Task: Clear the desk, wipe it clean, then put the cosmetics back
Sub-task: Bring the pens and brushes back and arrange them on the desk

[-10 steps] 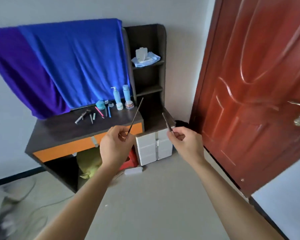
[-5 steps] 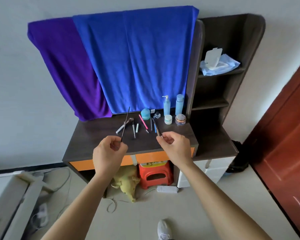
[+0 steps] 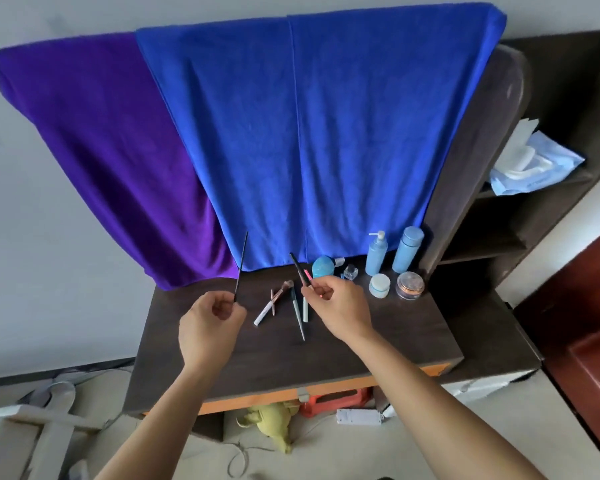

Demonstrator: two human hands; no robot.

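My left hand [image 3: 210,325] pinches a long thin black stick [image 3: 240,268] that points up over the left of the dark desk [image 3: 378,337]. My right hand [image 3: 340,306] pinches a short dark pencil-like stick [image 3: 299,268] above the desk's middle. Between the hands lie a make-up brush [image 3: 280,293], a white pen [image 3: 263,311] and two pale thin sticks [image 3: 298,315]. Toward the back right stand a blue pump bottle [image 3: 376,254], a blue capped bottle [image 3: 407,249], a round blue jar [image 3: 323,266], a white jar [image 3: 379,285], a clear copper-lidded jar [image 3: 410,285] and a small glass bottle [image 3: 350,271].
A blue towel [image 3: 309,133] and a purple towel [image 3: 111,150] hang behind the desk. A dark shelf unit [image 3: 534,220] on the right holds a wet-wipe pack [image 3: 530,164]. Under the desk are a red stool [image 3: 336,400], a yellow toy [image 3: 274,420] and a power strip [image 3: 359,417]. A red door [image 3: 589,306] stands far right.
The view swung left from the door and closed in on the desk. Both hands, still holding their sticks, have come over the desk top near the cosmetics.
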